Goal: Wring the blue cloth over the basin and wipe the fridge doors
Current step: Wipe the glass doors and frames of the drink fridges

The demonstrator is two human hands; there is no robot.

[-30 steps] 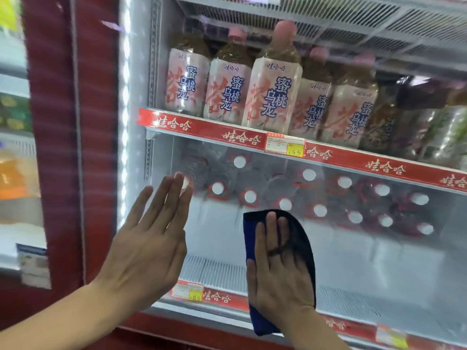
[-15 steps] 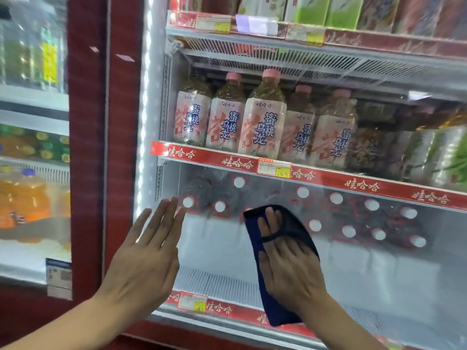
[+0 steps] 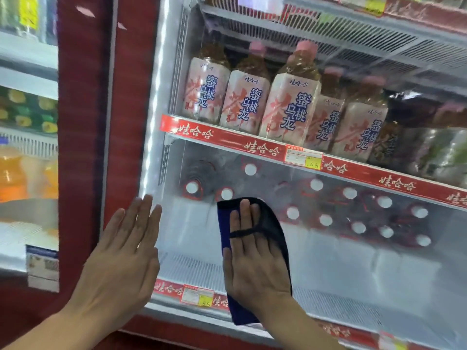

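Since the basin isn't anywhere in shot, we reckon we're on the wiping half of the job. Our right hand (image 3: 255,269) is spread flat with straight fingers, pressing the soft dark-blue cloth (image 3: 274,228) against the clear glass fridge door (image 3: 353,261). It isn't gripping anything. A thin dark loop on the cloth crosses the fingers, and it looks like it helps the cloth stay put. The cloth sits low on the pane, around 6 o'clock in our view, and its bottom corner hangs past the wrist towards the door's lower edge.

Our left hand (image 3: 121,258) is at 9 o'clock of the cloth. It's open too, palm forward and fingers together, right where the glass meets the dark-red door frame (image 3: 83,147). It looks like it's bracing the door, but we can't swear it's touching.

Behind the glass at 12 o'clock of the cloth are the pink-capped peach tea bottles with pale labels (image 3: 290,107), on a red printed shelf strip (image 3: 252,145). The white-capped bottles lying on their sides (image 3: 326,219) are off at 2 o'clock.

On handling, the cloth looks light and floppy, and probably damp. A flat palm over the middle should beat pinching an edge, because it would bunch or fold otherwise. On glass this smooth it should glide easily, so the pressure has to come from the whole hand. The pane is hazy out towards 3 o'clock, so we'd guess there's plenty of door left to wipe. We'd go easy on pushing hard, though, since it's a glass door.
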